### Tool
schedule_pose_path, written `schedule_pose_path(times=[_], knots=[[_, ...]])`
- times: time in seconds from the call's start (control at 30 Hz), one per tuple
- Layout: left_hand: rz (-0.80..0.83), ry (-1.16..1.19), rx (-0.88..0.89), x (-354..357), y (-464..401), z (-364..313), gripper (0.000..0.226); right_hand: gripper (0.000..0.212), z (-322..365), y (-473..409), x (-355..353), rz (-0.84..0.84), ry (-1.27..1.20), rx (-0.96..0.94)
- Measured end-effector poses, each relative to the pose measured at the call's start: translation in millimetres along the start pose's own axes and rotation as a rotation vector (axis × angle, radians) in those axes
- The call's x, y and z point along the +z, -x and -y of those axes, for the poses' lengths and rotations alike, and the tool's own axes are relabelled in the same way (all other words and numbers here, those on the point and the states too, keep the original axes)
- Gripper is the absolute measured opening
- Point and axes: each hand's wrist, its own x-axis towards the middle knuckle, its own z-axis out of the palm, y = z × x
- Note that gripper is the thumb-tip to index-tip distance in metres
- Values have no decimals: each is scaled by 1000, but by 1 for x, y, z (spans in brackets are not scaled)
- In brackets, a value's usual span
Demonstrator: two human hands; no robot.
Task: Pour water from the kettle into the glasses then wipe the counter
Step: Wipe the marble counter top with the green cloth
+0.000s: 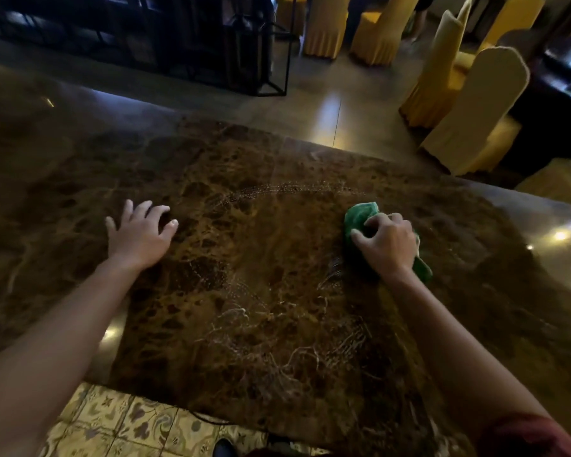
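While right hand (384, 244) gripped green cloth (360, 219), left hand (140, 234) lay spread on wet-streaked marble desk (261, 275); yellow-covered chairs (468, 110) beyond.

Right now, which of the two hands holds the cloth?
The right hand grips the green cloth; the left hand rests on the counter.

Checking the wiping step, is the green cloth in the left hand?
No, the right hand grips the green cloth on the counter, while the left hand rests bare on the marble.
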Motion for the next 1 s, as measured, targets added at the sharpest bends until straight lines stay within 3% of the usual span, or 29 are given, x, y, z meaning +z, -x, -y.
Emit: schedule_pose_path(times=[0.1, 0.2, 0.33, 0.47, 0.67, 0.8, 1.0], knots=[[-25, -47, -43, 2, 2, 5, 53, 69, -14, 1, 21, 6, 104, -18], [-24, -23, -56, 10, 4, 10, 55, 68, -29, -13, 30, 17, 104, 13], [-16, -15, -61, 14, 2, 12, 56, 62, -48, -50, 24, -91, 74, 263], [2, 8, -43, 10, 2, 16, 56, 63, -45, -89, 22, -9, 88, 438], [92, 24, 17, -6, 3, 28, 53, 66, 1, -116, 44, 82, 132, 282], [67, 63, 58, -20, 3, 38, 51, 65, 38, -115, 56, 115, 124, 168], [6, -5, -27, 1, 22, 54, 57, 64, 107, -84, 76, 152, 119, -11]])
